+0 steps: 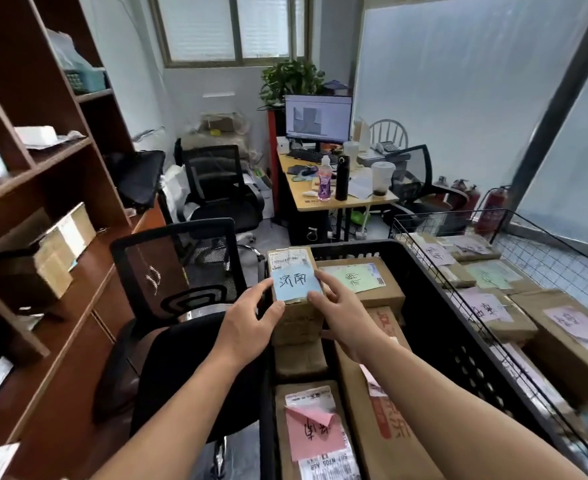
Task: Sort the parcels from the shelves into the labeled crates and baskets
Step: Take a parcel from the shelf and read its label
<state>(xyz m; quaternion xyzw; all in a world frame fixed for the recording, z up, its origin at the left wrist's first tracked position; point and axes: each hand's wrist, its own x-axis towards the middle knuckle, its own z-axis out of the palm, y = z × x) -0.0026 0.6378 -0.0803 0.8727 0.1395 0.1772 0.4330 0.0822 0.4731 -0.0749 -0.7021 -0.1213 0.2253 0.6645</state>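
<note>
A small cardboard parcel (294, 320) with a blue handwritten note on top stands at the left end of the black plastic crate (434, 292). My left hand (251, 320) holds its left side with fingers curled against it. My right hand (341, 310) grips its right edge, fingertips on the blue note. Beside it in the crate lie a parcel with a green note (358, 277) and a parcel with a pink note (311, 431). A wire basket (458, 216) to the right holds several labeled parcels. More parcels (56, 244) sit on the brown shelves (88, 143) at left.
A black office chair (178, 306) stands directly left of the crate, between me and the shelves. Further back are a second chair (216, 188), a desk (320, 199) with a monitor and bottles, and fire extinguishers (493, 206) by the right wall.
</note>
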